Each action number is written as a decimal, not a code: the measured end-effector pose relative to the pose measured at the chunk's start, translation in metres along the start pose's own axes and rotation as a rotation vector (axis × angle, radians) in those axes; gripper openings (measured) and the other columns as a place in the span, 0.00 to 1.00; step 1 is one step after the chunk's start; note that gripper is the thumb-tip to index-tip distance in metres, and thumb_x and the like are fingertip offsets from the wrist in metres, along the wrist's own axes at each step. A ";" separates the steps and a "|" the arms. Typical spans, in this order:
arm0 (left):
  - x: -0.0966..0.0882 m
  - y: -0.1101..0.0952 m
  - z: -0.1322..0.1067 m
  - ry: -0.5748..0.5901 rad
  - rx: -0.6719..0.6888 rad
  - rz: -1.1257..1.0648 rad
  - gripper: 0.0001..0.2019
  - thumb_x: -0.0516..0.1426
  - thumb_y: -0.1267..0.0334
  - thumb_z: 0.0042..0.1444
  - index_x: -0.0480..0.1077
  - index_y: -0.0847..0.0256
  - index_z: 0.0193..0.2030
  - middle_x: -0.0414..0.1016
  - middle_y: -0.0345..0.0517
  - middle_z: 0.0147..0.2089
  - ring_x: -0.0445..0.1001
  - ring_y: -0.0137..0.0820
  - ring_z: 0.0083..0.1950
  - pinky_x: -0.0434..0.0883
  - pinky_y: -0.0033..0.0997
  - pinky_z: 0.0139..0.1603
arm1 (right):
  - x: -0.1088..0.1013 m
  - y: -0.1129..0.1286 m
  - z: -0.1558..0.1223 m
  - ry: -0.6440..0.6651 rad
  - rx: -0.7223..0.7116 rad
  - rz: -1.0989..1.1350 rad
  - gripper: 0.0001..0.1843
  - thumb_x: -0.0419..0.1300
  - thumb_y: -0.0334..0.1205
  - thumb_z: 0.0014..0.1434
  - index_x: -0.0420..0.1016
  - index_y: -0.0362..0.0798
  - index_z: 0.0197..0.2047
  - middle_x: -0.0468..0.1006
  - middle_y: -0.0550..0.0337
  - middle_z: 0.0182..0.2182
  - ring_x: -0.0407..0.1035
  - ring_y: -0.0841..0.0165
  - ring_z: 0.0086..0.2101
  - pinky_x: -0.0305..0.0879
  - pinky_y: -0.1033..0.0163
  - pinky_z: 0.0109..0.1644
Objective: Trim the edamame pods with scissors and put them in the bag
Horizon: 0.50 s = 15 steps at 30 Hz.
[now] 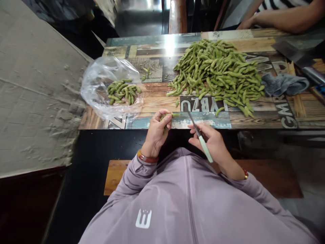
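My left hand (159, 130) is closed around a few green soybean pods (175, 115) at the table's front edge, and the tip of one sticks out to the right between thumb and fingers. To its right, my right hand (209, 137) grips a small knife (206, 149) with a pale green handle, its narrow blade pointing up and away from me, apart from the pods. A large heap of soybean pods (215, 71) lies beyond my right hand. Left of it, an open clear plastic bag (93, 83) holds a smaller pile of pods (124, 91).
A grey cloth (285, 84) lies right of the heap on the wood-patterned table (152, 103). Small pod scraps (146, 73) are scattered beyond the bag. Another person's forearm (286, 18) rests at the far right edge. A wall (38, 84) stands close on the left.
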<state>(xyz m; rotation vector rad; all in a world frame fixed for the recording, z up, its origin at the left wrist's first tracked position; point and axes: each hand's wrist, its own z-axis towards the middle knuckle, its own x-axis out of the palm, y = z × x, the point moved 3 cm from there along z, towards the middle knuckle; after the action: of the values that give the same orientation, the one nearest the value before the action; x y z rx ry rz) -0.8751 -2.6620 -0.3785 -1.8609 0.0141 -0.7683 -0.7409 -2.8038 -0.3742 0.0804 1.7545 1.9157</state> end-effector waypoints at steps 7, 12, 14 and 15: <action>-0.006 0.004 -0.017 -0.071 0.041 0.125 0.15 0.69 0.62 0.45 0.67 0.62 0.32 0.73 0.38 0.27 0.62 0.17 0.21 0.56 0.18 0.21 | 0.035 -0.024 -0.020 0.074 0.239 0.194 0.20 0.67 0.48 0.54 0.74 0.50 0.48 0.77 0.56 0.40 0.72 0.68 0.33 0.72 0.60 0.38; -0.010 0.008 -0.018 -0.029 0.097 0.212 0.14 0.68 0.60 0.48 0.66 0.61 0.32 0.72 0.37 0.26 0.61 0.17 0.19 0.55 0.19 0.20 | 0.047 -0.026 -0.019 0.113 0.282 0.197 0.20 0.65 0.48 0.53 0.73 0.49 0.47 0.77 0.56 0.39 0.71 0.68 0.32 0.70 0.61 0.37; -0.011 0.011 -0.020 -0.023 0.096 0.216 0.14 0.68 0.60 0.49 0.66 0.61 0.32 0.71 0.36 0.26 0.60 0.17 0.19 0.55 0.19 0.20 | 0.051 -0.026 -0.018 0.134 0.279 0.193 0.20 0.65 0.49 0.53 0.73 0.48 0.47 0.77 0.56 0.39 0.71 0.68 0.33 0.70 0.61 0.39; -0.012 0.013 -0.022 -0.022 0.088 0.214 0.15 0.68 0.60 0.49 0.66 0.61 0.32 0.71 0.35 0.25 0.60 0.17 0.19 0.55 0.19 0.20 | 0.052 -0.025 -0.018 0.144 0.277 0.193 0.20 0.65 0.49 0.53 0.73 0.48 0.46 0.77 0.55 0.39 0.71 0.68 0.33 0.70 0.61 0.39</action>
<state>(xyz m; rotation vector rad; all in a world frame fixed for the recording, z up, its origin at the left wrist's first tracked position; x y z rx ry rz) -0.8916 -2.6814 -0.3904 -1.7515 0.1602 -0.5913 -0.7837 -2.7978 -0.4166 0.2243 2.1709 1.8341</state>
